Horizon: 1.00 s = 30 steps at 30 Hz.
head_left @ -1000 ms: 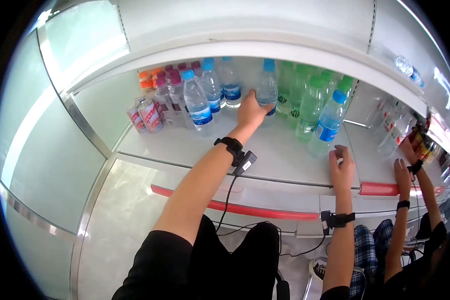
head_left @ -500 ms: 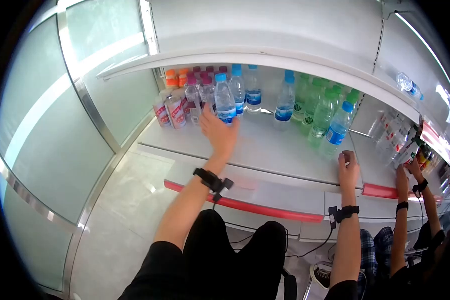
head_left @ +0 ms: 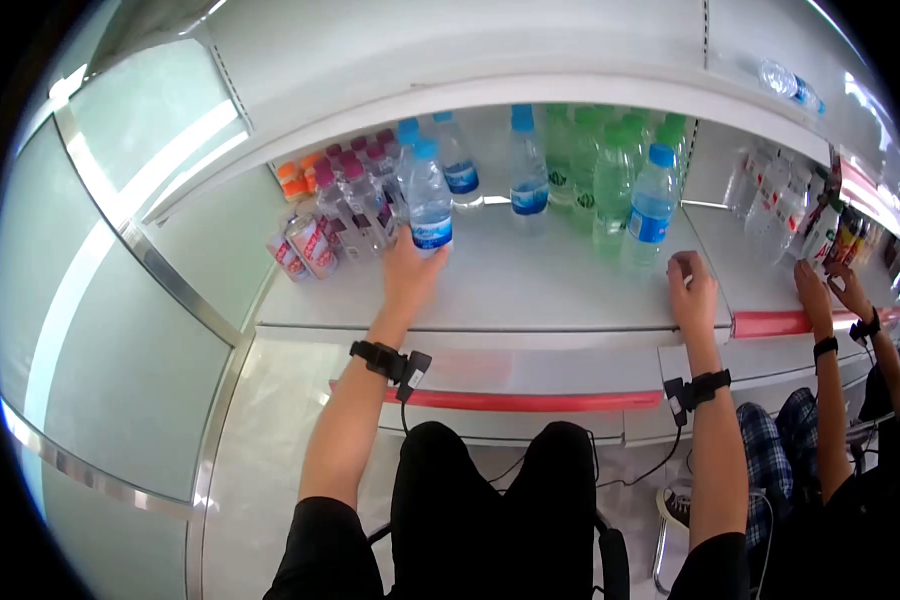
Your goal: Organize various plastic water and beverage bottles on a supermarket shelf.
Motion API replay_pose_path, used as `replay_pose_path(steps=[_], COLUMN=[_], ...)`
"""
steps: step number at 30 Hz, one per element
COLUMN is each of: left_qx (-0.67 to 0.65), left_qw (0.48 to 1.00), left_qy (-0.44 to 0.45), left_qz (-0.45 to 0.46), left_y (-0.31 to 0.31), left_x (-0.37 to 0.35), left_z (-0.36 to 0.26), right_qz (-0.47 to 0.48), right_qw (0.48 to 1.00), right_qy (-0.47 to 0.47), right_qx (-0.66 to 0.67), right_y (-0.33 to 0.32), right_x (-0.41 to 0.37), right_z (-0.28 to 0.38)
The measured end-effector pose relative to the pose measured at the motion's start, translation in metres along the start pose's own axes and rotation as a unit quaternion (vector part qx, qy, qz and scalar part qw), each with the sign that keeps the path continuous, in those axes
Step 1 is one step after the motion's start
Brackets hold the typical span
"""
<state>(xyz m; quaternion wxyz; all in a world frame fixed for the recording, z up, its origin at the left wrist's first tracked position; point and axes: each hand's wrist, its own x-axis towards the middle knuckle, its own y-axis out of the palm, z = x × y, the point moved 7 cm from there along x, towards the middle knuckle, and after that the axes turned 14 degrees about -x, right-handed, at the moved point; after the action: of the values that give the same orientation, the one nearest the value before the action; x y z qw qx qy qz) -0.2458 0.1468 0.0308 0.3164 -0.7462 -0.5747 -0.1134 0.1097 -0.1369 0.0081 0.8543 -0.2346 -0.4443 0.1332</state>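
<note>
My left hand [head_left: 411,280] is closed round the lower part of a clear water bottle [head_left: 429,195] with a blue cap and blue label. The bottle is upright, in front of other blue-capped bottles and beside several bottles with dark pink caps [head_left: 336,210]. My right hand [head_left: 694,292] rests at the front of the shelf [head_left: 550,285] with curled fingers and nothing visible in them. Nearest to it stands another blue-capped water bottle [head_left: 651,208], in front of green bottles [head_left: 613,185].
White-and-pink cans [head_left: 311,246] and orange-capped bottles [head_left: 292,180] stand at the left. A bottle [head_left: 790,85] lies on the upper shelf [head_left: 570,92]. At the right, another person's hands [head_left: 816,298] are near more bottles. Frosted glass panels [head_left: 120,330] border the left side.
The view has shifted. My left hand still has its fingers round the water bottle, now low on it. The other person's hands have moved apart from a bottle. My right hand stays at the shelf front.
</note>
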Motion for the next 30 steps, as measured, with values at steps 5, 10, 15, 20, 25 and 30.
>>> replay_pose_path(steps=[5, 10, 15, 20, 25, 30], left_qx=[0.171, 0.206, 0.213, 0.214, 0.19, 0.093], left_qw=[0.978, 0.968, 0.962, 0.963, 0.971, 0.992], left_qy=[0.119, 0.135, 0.172, 0.162, 0.147, 0.081], left_qz=[0.028, 0.044, 0.028, 0.001, 0.004, -0.013], left_y=[0.03, 0.047, 0.041, 0.036, 0.045, 0.086], left_x=[0.014, 0.014, 0.008, 0.001, 0.005, 0.02], left_z=[-0.015, -0.024, -0.024, -0.02, -0.019, -0.006], right_qz=[0.001, 0.003, -0.008, -0.009, -0.009, 0.003], right_qw=[1.0, 1.0, 1.0, 1.0, 1.0, 1.0], right_qy=[0.007, 0.012, -0.002, -0.001, -0.006, -0.002], right_qx=[0.004, 0.012, 0.013, 0.013, 0.011, -0.008], right_y=[-0.001, -0.002, -0.003, -0.003, -0.001, 0.002], right_x=[-0.001, -0.002, -0.001, -0.001, 0.0, 0.0], right_z=[0.002, 0.001, 0.003, 0.001, 0.0, -0.003])
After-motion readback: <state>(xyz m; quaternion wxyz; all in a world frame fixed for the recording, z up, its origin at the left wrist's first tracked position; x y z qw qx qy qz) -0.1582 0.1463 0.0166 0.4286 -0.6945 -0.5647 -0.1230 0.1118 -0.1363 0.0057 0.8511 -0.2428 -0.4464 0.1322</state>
